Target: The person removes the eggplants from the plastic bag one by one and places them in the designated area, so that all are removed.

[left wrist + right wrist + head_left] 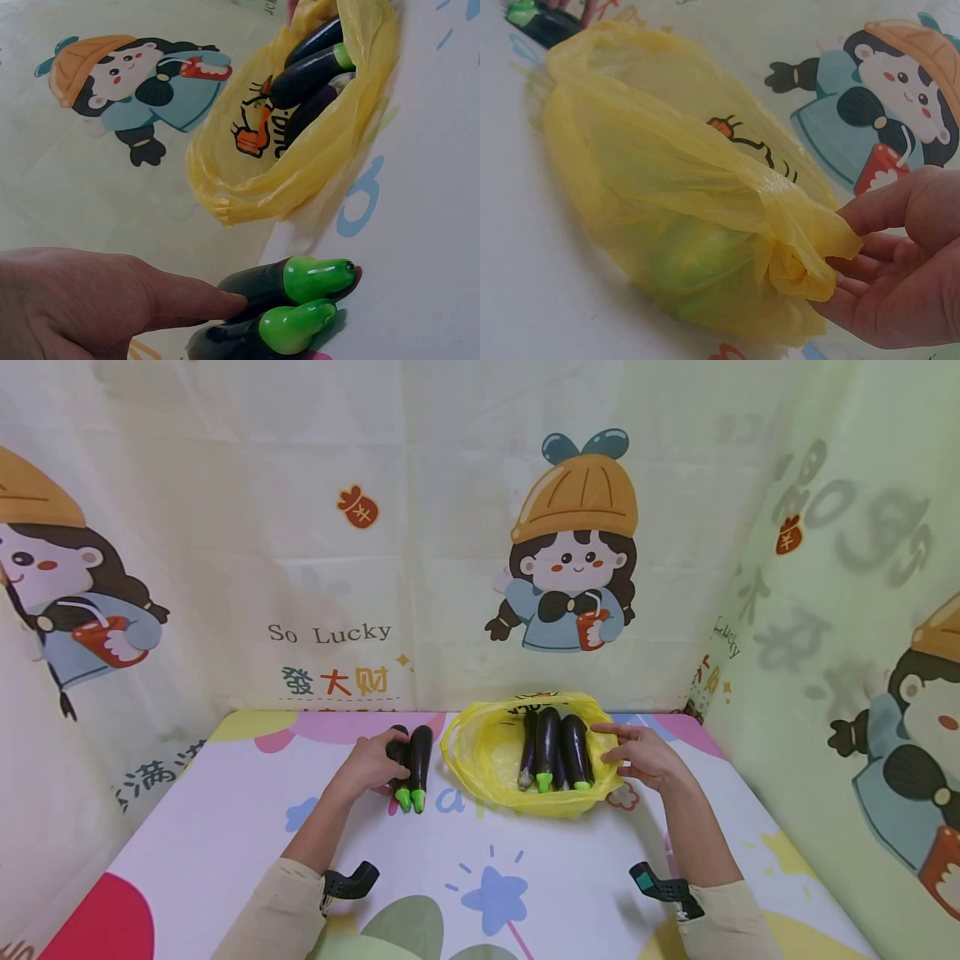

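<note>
Two dark eggplants with bright green stem ends lie side by side on the table, left of the bag. My left hand (367, 764) holds the left eggplant (399, 750), thumb and fingers about its sides; its neighbour (421, 764) lies close against it. In the left wrist view a digit of the left hand (82, 300) presses down between the pair. A thin yellow plastic bag (540, 807) stands wide-mouthed with several eggplants (547, 747) inside. At the bag's right side, my right hand (648, 756) pinches the rim, bunched between thumb and fingers in the right wrist view.
A patterned cloth covers the table (420, 860), printed with shapes and letters. Pale cartoon-printed curtains (450, 568) rise behind the table and on both sides, with the bag close to the back one.
</note>
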`<state>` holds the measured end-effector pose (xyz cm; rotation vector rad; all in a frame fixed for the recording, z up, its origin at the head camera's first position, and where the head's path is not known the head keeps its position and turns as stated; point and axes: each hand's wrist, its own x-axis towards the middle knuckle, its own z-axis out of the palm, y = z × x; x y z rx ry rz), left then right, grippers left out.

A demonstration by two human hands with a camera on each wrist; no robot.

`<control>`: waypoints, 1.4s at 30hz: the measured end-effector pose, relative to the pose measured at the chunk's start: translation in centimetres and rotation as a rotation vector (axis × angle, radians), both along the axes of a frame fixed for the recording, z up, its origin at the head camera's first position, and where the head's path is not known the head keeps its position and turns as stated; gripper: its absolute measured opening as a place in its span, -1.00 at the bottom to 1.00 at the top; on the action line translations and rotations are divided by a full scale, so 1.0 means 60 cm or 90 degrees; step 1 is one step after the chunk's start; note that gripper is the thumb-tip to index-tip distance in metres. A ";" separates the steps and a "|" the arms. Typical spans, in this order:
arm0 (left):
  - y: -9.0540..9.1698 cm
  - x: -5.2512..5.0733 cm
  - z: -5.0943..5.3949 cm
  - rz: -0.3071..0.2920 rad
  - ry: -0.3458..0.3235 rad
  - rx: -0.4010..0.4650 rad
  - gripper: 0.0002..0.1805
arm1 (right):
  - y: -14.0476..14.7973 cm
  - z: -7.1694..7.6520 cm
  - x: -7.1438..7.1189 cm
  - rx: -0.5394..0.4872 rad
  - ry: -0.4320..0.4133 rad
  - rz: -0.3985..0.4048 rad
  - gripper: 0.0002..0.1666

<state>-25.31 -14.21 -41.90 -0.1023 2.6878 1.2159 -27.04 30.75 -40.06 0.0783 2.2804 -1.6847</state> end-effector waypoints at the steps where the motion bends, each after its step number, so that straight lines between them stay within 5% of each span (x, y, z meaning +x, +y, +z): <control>1: 0.000 0.000 0.000 0.000 0.000 0.000 -0.35 | 0.000 0.000 0.000 0.000 0.000 0.000 -0.29; 22: -0.019 -0.004 0.016 0.000 0.083 -0.084 -0.32 | -0.001 -0.002 0.004 -0.001 0.006 0.003 -0.29; 42: -0.005 0.000 0.031 0.036 0.242 -0.009 -0.47 | 0.000 0.001 0.003 -0.015 0.000 -0.001 -0.29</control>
